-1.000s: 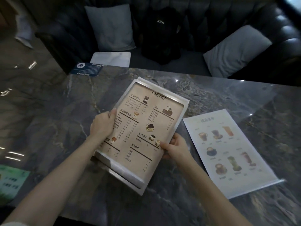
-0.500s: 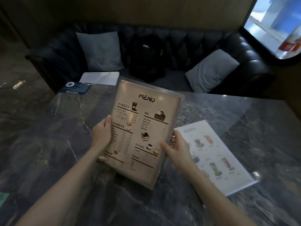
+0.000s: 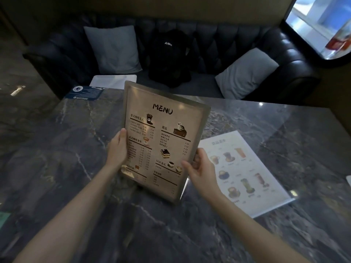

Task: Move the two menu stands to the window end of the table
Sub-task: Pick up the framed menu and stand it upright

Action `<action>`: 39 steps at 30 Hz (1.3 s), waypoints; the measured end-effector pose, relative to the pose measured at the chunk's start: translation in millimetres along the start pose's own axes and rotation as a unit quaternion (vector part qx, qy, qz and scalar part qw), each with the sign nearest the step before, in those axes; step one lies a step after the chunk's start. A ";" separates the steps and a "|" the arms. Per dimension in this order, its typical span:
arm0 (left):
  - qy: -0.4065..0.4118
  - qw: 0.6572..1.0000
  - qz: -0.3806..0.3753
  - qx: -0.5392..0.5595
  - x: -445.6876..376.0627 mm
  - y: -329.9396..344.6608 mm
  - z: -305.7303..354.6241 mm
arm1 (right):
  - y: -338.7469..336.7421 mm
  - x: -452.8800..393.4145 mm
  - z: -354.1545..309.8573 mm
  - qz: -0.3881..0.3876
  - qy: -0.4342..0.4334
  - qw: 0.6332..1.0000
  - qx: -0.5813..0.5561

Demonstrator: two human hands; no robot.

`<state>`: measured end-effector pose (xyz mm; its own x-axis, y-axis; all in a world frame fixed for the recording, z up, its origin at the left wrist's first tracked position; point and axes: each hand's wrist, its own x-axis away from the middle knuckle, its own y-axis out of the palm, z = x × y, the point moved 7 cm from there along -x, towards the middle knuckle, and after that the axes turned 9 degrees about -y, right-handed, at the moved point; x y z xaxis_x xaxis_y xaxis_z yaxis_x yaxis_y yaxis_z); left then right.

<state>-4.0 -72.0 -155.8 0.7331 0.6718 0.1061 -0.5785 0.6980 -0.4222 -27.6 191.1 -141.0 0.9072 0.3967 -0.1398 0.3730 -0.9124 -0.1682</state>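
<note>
I held the brown menu stand [image 3: 163, 137] upright above the table [image 3: 57, 149], its printed face turned toward me. My left hand [image 3: 117, 149] gripped its left edge, thumb laid flat on the front. My right hand [image 3: 201, 168] closed on its lower right edge, thumb on the front and fingers curled behind. Whether the stand's bottom edge touched the table I could not tell.

The white menu stand [image 3: 245, 171] lay flat on the table just to the right of the brown one, showing pictures of drinks. Beyond the brown stand, at the table's far left corner, lay a blue card [image 3: 85, 93]. Farther back stood a dark sofa [image 3: 228, 38] with two grey cushions [image 3: 114, 48] and a black backpack [image 3: 171, 57]. The window [image 3: 322, 25] was far off to the right.
</note>
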 end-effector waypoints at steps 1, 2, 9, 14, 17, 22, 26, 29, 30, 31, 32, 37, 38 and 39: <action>0.004 1.000 -0.001 0.000 -0.5 -1.5 -1.0 | 2.2 2.7 0.8 0.000 -0.007 1.000 0.010; 0.006 1.000 -0.005 -0.002 -1.0 -2.6 -2.3 | 5.4 5.2 1.1 -0.002 -0.014 1.000 0.016; -0.009 0.999 -0.024 0.019 -1.5 -6.7 -9.7 | 20.2 13.3 2.0 -0.021 -0.028 0.999 0.022; -0.035 0.999 -0.018 0.018 1.3 -11.8 -23.0 | 30.9 19.8 9.4 -0.037 -0.032 0.998 0.037; -0.052 0.998 -0.028 0.013 -0.9 -14.7 -27.3 | 33.3 21.5 9.8 -0.034 -0.044 0.998 0.032; -0.046 0.999 -0.026 -0.010 1.5 -14.3 -23.7 | 32.4 21.0 9.8 -0.060 -0.047 0.996 0.036; -0.059 0.997 0.011 -0.054 10.5 -10.5 -23.4 | 30.9 19.2 11.3 -0.096 -0.042 0.992 0.070; -0.034 0.995 0.031 -0.085 23.6 -5.0 -21.8 | 30.2 15.7 9.9 -0.134 -0.032 0.981 0.134; -0.030 0.993 0.035 -0.105 28.9 -3.7 -22.2 | 30.0 14.2 8.2 -0.150 -0.029 0.974 0.165; -0.028 0.991 0.041 -0.126 35.1 -2.8 -22.1 | 29.8 12.6 5.2 -0.171 -0.028 0.965 0.196; -0.023 0.988 0.052 -0.143 43.2 -2.1 -20.5 | 29.6 10.9 2.2 -0.193 -0.031 0.955 0.222; 0.097 0.970 0.117 -0.188 110.0 14.9 21.7 | 15.8 2.9 -17.2 -0.309 -0.070 0.893 0.318; 0.132 0.967 0.118 -0.182 123.8 21.0 32.8 | 9.4 0.8 -20.5 -0.324 -0.085 0.879 0.340; 0.174 0.962 0.118 -0.174 137.0 27.8 44.7 | 1.1 -1.4 -23.0 -0.333 -0.097 0.865 0.362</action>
<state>64.4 50.5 -112.8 0.7068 0.6355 -0.3107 -0.6323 0.3705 -0.6804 -24.0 187.2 -118.5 0.4615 0.8840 0.0748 0.5176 -0.1999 -0.8319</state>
